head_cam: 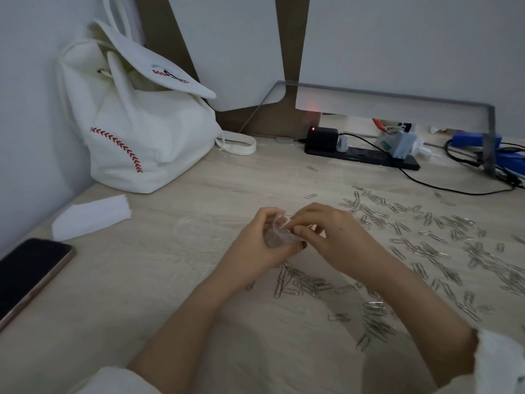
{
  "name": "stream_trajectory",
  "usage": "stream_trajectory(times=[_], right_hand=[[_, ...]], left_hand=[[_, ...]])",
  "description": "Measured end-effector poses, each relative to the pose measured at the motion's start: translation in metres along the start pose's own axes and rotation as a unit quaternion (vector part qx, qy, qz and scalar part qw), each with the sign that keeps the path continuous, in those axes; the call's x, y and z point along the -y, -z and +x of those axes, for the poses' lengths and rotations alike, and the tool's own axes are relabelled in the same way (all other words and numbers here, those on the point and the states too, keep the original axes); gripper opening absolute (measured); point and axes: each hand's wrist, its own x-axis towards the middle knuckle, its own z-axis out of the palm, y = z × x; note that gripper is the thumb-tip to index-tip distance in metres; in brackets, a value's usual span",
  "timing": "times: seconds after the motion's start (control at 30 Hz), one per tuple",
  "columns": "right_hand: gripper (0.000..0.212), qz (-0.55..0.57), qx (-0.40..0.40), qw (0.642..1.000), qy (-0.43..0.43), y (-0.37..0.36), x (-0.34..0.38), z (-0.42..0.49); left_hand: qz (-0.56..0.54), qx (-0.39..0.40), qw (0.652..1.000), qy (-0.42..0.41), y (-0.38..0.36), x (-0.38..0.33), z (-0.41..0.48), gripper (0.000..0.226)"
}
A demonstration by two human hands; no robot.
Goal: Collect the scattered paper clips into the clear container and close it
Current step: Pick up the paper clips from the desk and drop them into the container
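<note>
At frame centre the left hand (252, 245) grips the clear container (277, 236); the right hand (326, 234) pinches at its rim. Paper clips (426, 245) litter the bench (170, 280) at right.

I see my left hand (257, 240) cupping the clear container (277, 237) above the tabletop (176, 194), its grip wrapped around it, while my right hand (332, 237) pinches at its rim. Paper clips (426, 245) lie scattered to the right and beneath my wrists.
</note>
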Motion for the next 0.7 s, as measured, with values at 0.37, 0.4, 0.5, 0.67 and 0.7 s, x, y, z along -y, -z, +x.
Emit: stream_trajectory(times=[0.37, 0.4, 0.5, 0.67, 0.7], right_hand=[[0.038, -0.017, 0.023, 0.999, 0.025, -0.027, 0.023, -0.027], [0.044, -0.042, 0.068, 0.995, 0.052, -0.037, 0.026, -0.031], [0.054, -0.116, 0.146, 0.979, 0.085, -0.060, 0.033, -0.037], [0.058, -0.220, 0.130, 0.964, 0.071, -0.057, 0.013, -0.054], [0.055, -0.246, 0.121, 0.961, 0.046, -0.053, 0.006, -0.061]], left_hand=[[-0.018, -0.196, 0.980, 0.013, 0.030, -0.005, 0.003, 0.049], [-0.021, -0.209, 0.978, 0.012, 0.031, -0.004, 0.004, 0.049], [-0.018, -0.219, 0.975, 0.014, 0.031, -0.003, 0.005, 0.049], [0.006, -0.192, 0.981, 0.010, 0.029, -0.002, 0.002, 0.051], [0.008, -0.186, 0.983, 0.009, 0.026, -0.003, 0.003, 0.051]])
